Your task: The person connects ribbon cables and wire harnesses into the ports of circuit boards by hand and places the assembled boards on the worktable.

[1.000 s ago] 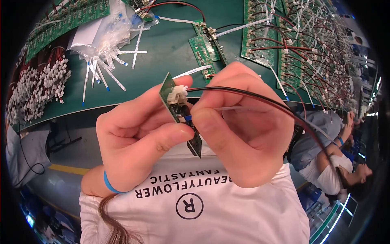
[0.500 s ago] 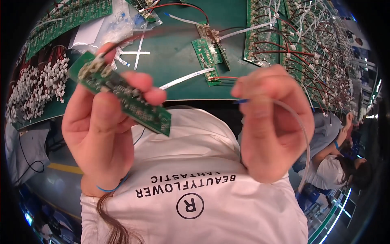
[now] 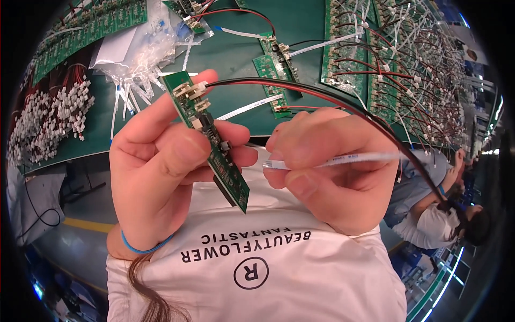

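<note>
Your board (image 3: 232, 178) shifts nearer your right hand (image 3: 343, 188), which pinches a ribbon (image 3: 348, 159); your left hand (image 3: 158, 161) clamps the board.

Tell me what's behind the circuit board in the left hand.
The left hand has fingers behind the circuit board, tips showing past its edge; their middles and most of its back are covered.

The left hand (image 3: 153, 166) is upright, its left thumb (image 3: 188, 153) pressed in against the left fingers (image 3: 233, 133): one fingertip pokes up above the thumb, two more reach out to its right. The left wrist (image 3: 144, 232) sits below those fingers. To their right, apart, the right hand (image 3: 348, 190) pinches, right thumb (image 3: 304, 185) just under a curled right forefinger (image 3: 294, 152).
</note>
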Available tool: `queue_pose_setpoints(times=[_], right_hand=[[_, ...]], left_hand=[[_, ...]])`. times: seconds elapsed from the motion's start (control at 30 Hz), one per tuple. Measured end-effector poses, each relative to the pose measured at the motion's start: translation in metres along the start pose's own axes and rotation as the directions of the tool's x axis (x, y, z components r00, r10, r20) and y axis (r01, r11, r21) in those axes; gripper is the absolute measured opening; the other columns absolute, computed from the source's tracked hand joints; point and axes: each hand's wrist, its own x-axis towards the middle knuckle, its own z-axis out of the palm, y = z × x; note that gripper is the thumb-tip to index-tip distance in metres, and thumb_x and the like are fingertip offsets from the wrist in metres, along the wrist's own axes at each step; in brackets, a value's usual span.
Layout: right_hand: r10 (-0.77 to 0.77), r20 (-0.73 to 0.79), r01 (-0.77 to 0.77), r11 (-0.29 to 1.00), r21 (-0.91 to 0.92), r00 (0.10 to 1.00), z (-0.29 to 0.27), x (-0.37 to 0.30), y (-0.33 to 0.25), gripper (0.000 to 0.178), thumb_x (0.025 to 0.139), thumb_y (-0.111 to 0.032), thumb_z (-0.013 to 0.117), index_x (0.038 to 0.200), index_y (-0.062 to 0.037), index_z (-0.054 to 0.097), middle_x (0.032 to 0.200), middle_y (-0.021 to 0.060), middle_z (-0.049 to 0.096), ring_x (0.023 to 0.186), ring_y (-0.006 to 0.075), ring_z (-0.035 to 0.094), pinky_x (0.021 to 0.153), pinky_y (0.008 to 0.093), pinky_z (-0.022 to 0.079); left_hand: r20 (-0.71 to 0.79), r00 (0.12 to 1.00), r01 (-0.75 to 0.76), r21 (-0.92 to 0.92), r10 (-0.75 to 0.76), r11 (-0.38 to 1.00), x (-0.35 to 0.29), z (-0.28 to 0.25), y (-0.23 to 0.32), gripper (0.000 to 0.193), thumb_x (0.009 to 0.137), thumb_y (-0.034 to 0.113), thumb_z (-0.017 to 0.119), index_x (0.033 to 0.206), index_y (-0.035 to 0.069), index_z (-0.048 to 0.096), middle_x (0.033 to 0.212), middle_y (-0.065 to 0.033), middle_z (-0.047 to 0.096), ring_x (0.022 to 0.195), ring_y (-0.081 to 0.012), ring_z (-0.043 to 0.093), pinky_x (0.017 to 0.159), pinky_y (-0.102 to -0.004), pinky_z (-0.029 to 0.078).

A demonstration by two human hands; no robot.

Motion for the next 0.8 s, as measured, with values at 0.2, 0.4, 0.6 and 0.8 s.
queue_pose_setpoints(times=[0.2,0.4,0.6,0.8], right_hand=[[0.072,-0.083,-0.081,0.99,-0.117,0.994,0.004,0.004,-0.008,0.016,0.058,0.006,0.06,0.074,0.0039,0.06,0.074,0.0159,0.057,0.072,0.0214,0.055,0.071,0.0358,0.045],[0.06,0.031,-0.051,0.971,-0.233,0.998,-0.001,0.009,-0.013,0.018,0.055,0.005,0.061,0.074,0.0049,0.061,0.074,0.0154,0.058,0.071,0.0218,0.055,0.076,0.036,0.045],[-0.006,-0.11,-0.008,0.992,-0.128,0.994,0.008,0.007,-0.003,0.017,0.055,0.007,0.061,0.071,0.0052,0.059,0.07,0.014,0.059,0.07,0.0214,0.055,0.078,0.0368,0.043],[-0.144,-0.142,0.073,0.905,-0.419,0.979,0.005,0.006,-0.009,0.022,0.053,0.009,0.062,0.074,0.0009,0.059,0.067,0.0096,0.06,0.067,0.0182,0.055,0.08,0.0389,0.038]], left_hand=[[0.094,0.995,-0.034,0.01,0.033,0.999,0.0,-0.009,-0.004,0.063,0.08,0.03,0.058,0.123,-0.008,0.032,0.083,-0.0134,0.06,0.074,-0.0177,0.059,0.063,-0.0248,0.048],[0.143,0.989,-0.03,-0.059,0.038,0.998,-0.002,-0.008,-0.006,0.064,0.076,0.026,0.065,0.121,-0.008,0.035,0.087,-0.014,0.061,0.077,-0.0199,0.06,0.065,-0.0256,0.048],[0.123,0.992,0.041,-0.098,-0.029,0.994,-0.005,-0.007,-0.004,0.068,0.072,0.026,0.068,0.121,-0.007,0.036,0.091,-0.0148,0.061,0.079,-0.0213,0.061,0.068,-0.0268,0.049],[0.101,0.995,-0.001,-0.144,0.016,0.99,-0.007,-0.002,-0.005,0.06,0.074,0.024,0.066,0.117,-0.007,0.037,0.084,-0.0148,0.059,0.07,-0.0224,0.061,0.059,-0.0276,0.05]])
